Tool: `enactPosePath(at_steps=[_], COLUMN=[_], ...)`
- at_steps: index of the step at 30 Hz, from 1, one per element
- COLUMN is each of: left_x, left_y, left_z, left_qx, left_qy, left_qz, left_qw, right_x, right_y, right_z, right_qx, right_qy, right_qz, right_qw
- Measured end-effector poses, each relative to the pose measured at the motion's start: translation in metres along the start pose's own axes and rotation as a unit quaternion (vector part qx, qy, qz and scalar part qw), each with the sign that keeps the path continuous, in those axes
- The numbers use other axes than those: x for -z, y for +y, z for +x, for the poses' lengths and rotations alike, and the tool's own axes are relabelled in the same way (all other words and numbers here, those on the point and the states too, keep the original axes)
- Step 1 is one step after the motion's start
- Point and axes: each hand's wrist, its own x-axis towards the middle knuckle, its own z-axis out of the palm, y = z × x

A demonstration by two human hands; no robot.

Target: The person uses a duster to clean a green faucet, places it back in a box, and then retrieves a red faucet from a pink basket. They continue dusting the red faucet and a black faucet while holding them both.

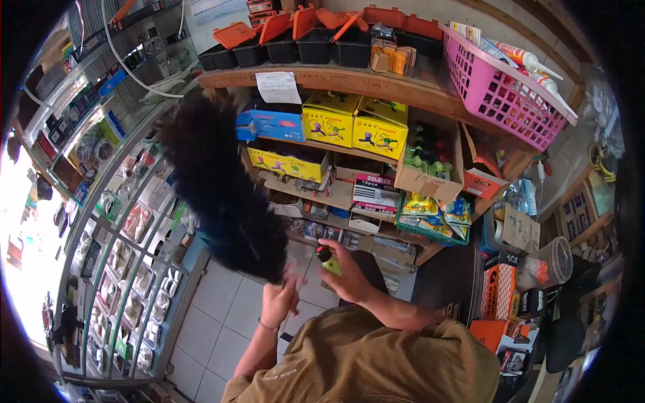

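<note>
A large black feather duster [225,191] slants up and to the left, its bushy head reaching the front of the glass case. My left hand [277,305] is closed around its lower end, where the handle is blurred and partly hidden by the fingers. Held in my right hand [353,279] is a small light-green object [330,263] with a black and red end, tilted upward. I cannot tell its exact kind. Both hands are in front of my body, close together, above the tiled floor [222,322].
Wooden shelves [329,80] ahead carry yellow boxes [381,127], a blue box [279,125] and black bins with orange lids [316,47]. A pink basket [500,84] of tubes overhangs at upper right. Left stands a curved glass case [127,248]; right, a clear plastic tub [554,262].
</note>
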Motion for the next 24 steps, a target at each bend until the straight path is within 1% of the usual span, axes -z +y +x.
enactPosePath(at_steps=[1,2,3,4,5,6,7,8,9,10,12,14,15,16,17,18,19,20,21,22,23,24], left_x=[-0.005,-0.015,-0.019,-0.023,-0.026,-0.033,-0.039,-0.043,-0.043,-0.053,-0.039,-0.038,-0.04,-0.043,-0.045,-0.052,-0.056,-0.06,-0.063,-0.063,-0.067,-0.07], left_y=[0.004,0.009,0.009,0.011,0.001,0.004,0.001,-0.002,-0.003,0.0,-0.011,-0.023,-0.026,-0.027,-0.027,-0.019,-0.021,-0.023,-0.026,-0.032,-0.036,-0.039], left_z=[0.008,0.013,0.015,0.018,0.026,0.028,0.029,0.03,0.031,0.033,0.028,0.027,0.024,0.022,0.014,0.003,-0.001,-0.005,-0.01,-0.006,-0.014,-0.02], left_qx=[-0.005,0.002,0.019,0.033,0.0,0.0,-0.004,-0.008,0.003,0.027,0.03,-0.025,-0.075,-0.089,-0.06,-0.029,-0.023,-0.072,-0.122,-0.205,-0.218,-0.233], left_qy=[-0.049,-0.047,-0.047,-0.049,-0.026,-0.018,0.001,0.02,0.017,0.062,0.021,0.06,0.077,0.091,0.103,0.117,0.118,0.099,0.079,0.037,0.048,0.059], left_qz=[-0.022,-0.072,-0.084,-0.097,-0.118,-0.144,-0.149,-0.153,-0.15,-0.205,-0.151,-0.101,-0.068,-0.054,-0.007,0.036,0.033,0.102,0.171,0.245,0.287,0.329], left_qw=[0.999,0.996,0.995,0.994,0.993,0.989,0.989,0.988,0.989,0.976,0.988,0.993,0.992,0.99,0.993,0.992,0.992,0.987,0.975,0.947,0.931,0.913], right_x=[-0.004,-0.006,-0.006,-0.005,-0.002,0.0,0.003,0.004,0.005,0.006,0.006,0.007,0.005,0.002,-0.002,-0.007,-0.012,-0.015,-0.016,-0.019,-0.022,-0.024], right_y=[-0.002,-0.002,0.0,0.0,-0.001,-0.002,0.001,0.004,0.006,0.007,0.002,-0.002,0.012,0.005,-0.003,-0.008,-0.006,-0.008,-0.014,-0.02,-0.026,-0.02], right_z=[-0.001,-0.001,-0.002,-0.002,-0.003,-0.004,-0.004,-0.004,-0.002,0.001,0.002,0.003,0.0,0.002,0.0,-0.003,-0.007,-0.01,-0.011,-0.014,-0.019,-0.025], right_qx=[0.07,0.14,0.169,0.174,0.213,0.25,0.261,0.265,0.258,0.252,0.246,0.137,0.139,0.142,0.036,-0.076,-0.042,-0.049,-0.035,-0.02,-0.031,-0.033], right_qy=[0.003,0.006,0.01,0.01,-0.003,-0.014,-0.041,-0.038,-0.066,-0.093,-0.1,-0.16,-0.149,-0.144,-0.135,-0.127,-0.098,-0.1,-0.068,-0.036,-0.002,-0.003], right_qz=[-0.106,-0.21,-0.254,-0.252,-0.283,-0.312,-0.306,-0.303,-0.287,-0.272,-0.271,-0.185,-0.118,-0.116,-0.032,0.053,-0.007,-0.008,-0.035,-0.062,-0.074,-0.079], right_qw=[0.992,0.967,0.952,0.952,0.935,0.916,0.915,0.915,0.92,0.924,0.925,0.96,0.972,0.972,0.99,0.988,0.994,0.994,0.996,0.997,0.997,0.996])
